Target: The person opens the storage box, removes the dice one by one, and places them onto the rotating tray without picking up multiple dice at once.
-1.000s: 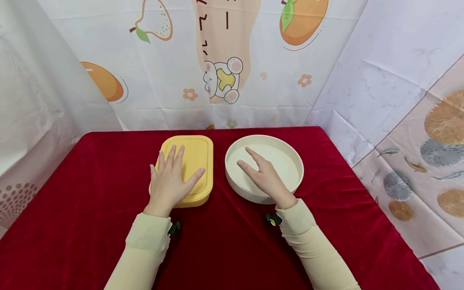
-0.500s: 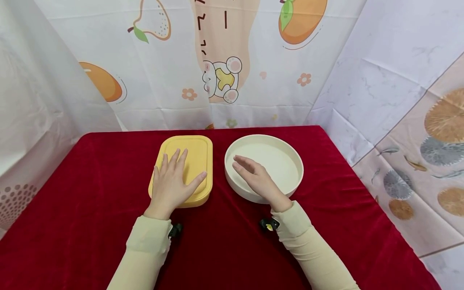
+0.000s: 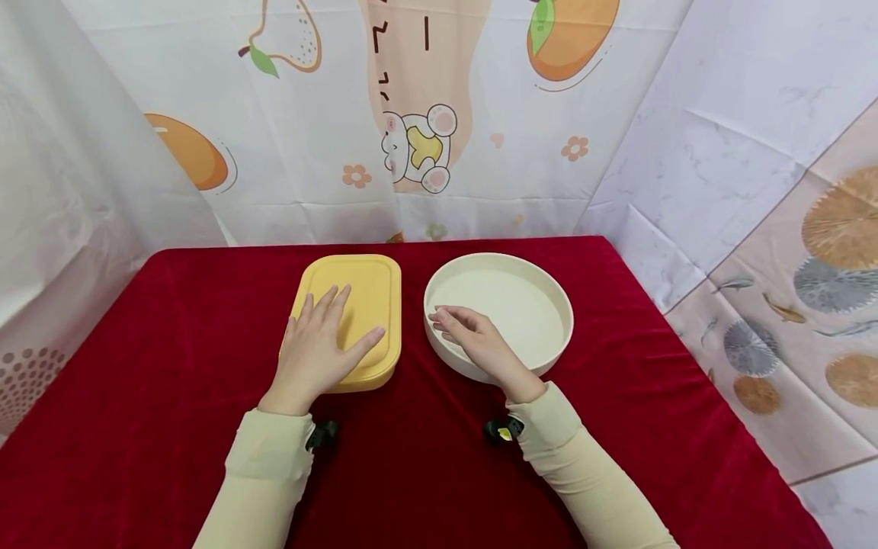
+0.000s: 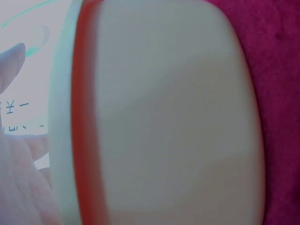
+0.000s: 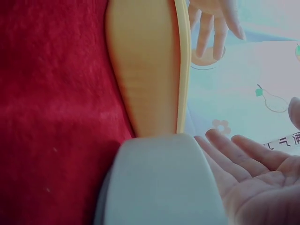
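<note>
Lidded yellow box point(image 3: 350, 320) lies just beside seemingly empty cream dish point(image 3: 498, 314).

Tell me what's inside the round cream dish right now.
Nothing shows on the bare floor of the round cream dish. The right hand lies over its near-left rim, hiding that part.

Soft, even light filled the head view, sharp throughout, with only faint shadows beneath the yellow rectangular plastic box point(image 3: 357, 320) and the round cream plastic tray point(image 3: 498, 316). Straight lines bowed slightly toward the edges. The left wrist view was washed out, bluish and badly blurred; the right wrist view was close and soft.
</note>
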Demonstrator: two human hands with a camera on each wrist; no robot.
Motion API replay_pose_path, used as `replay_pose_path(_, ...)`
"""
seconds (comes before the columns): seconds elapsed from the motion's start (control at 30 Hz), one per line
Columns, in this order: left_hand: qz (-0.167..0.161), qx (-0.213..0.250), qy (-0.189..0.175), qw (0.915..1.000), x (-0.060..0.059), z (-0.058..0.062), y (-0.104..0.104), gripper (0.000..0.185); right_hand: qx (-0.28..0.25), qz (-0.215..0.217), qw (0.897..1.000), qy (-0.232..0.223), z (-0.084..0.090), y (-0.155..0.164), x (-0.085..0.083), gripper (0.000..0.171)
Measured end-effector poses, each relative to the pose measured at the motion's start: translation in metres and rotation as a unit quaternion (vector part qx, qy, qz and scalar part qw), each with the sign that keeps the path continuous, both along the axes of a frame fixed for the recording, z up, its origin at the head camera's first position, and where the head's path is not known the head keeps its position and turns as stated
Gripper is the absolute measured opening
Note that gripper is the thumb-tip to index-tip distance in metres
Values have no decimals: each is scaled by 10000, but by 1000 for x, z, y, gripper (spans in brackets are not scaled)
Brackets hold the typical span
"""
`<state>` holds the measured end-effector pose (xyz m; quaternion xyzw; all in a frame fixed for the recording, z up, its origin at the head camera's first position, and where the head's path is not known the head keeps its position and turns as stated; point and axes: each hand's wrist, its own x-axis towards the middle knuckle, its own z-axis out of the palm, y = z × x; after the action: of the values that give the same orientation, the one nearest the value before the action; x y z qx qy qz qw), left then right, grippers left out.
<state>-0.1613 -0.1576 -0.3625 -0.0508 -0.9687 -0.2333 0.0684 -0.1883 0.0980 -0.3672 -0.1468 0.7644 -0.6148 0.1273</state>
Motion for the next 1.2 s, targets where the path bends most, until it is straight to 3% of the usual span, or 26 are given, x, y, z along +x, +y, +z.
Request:
replay_pose_path(0.33, -288, 13, -31, 9996, 1, -1, 5, 97, -408, -204, 9988, -155, 2, 1, 3, 49)
replay_pose_path(0.53, -397, -124, -16, 9991, 2, 0, 11, 98, -641, 51, 9968, -480, 2, -2, 4, 49)
replay_pose_path(0.87, -692, -323, 93, 9970, 7, 0, 17, 89, -625, 406, 9935, -865, -2, -11, 10, 49)
replay_pose_path(1.2, -874, -494, 446, 9939, 9, 0, 17, 67, -418, 549, 9934, -921, -10, -22, 13, 50)
